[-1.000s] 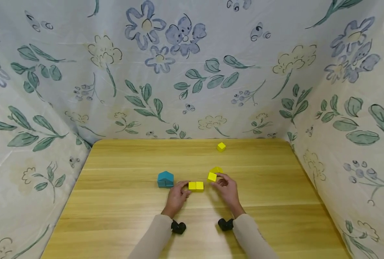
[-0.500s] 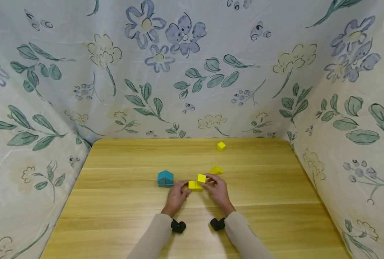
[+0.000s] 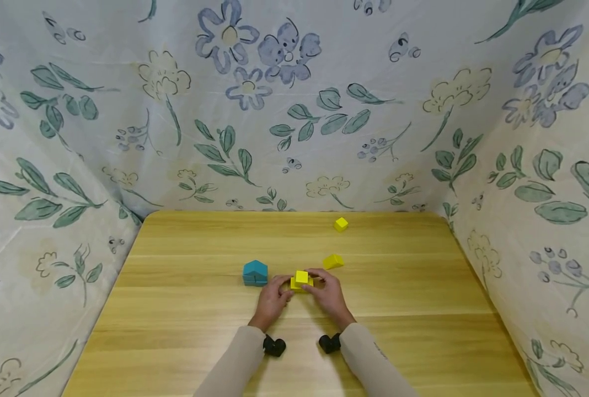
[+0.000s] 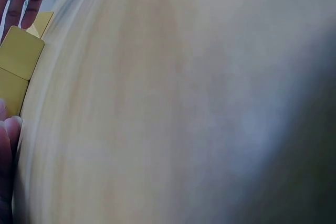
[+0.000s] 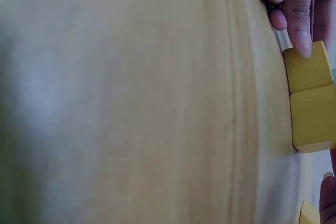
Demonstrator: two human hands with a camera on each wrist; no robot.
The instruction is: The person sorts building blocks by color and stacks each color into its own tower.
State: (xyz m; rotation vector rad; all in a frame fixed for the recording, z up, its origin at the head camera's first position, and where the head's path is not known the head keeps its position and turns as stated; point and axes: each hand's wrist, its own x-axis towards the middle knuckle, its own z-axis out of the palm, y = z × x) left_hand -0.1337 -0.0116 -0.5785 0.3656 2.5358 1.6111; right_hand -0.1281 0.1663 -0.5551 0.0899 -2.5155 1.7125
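Two yellow cubes (image 3: 295,285) stand side by side on the table, with a third yellow cube (image 3: 301,277) above them, across their middle. My right hand (image 3: 329,291) holds this upper cube between thumb and fingers; whether it rests on the lower pair cannot be told. My left hand (image 3: 271,302) pinches the left cube of the pair; its thumb (image 5: 303,43) lies against that cube in the right wrist view. The wrist views show the lower cubes (image 4: 21,51), but the upper one is out of their sight.
Left of my left hand stands a blue block house (image 3: 255,273) with a pointed top. A yellow triangular block (image 3: 333,261) lies beyond my right hand, and another yellow cube (image 3: 341,224) sits near the far edge of the wooden table (image 3: 200,237). Flowered cloth (image 3: 294,149) surrounds the table.
My right hand has carried the yellow cube leftward, from beside the pair to above its middle. The left hand has kept its place at the left cube.
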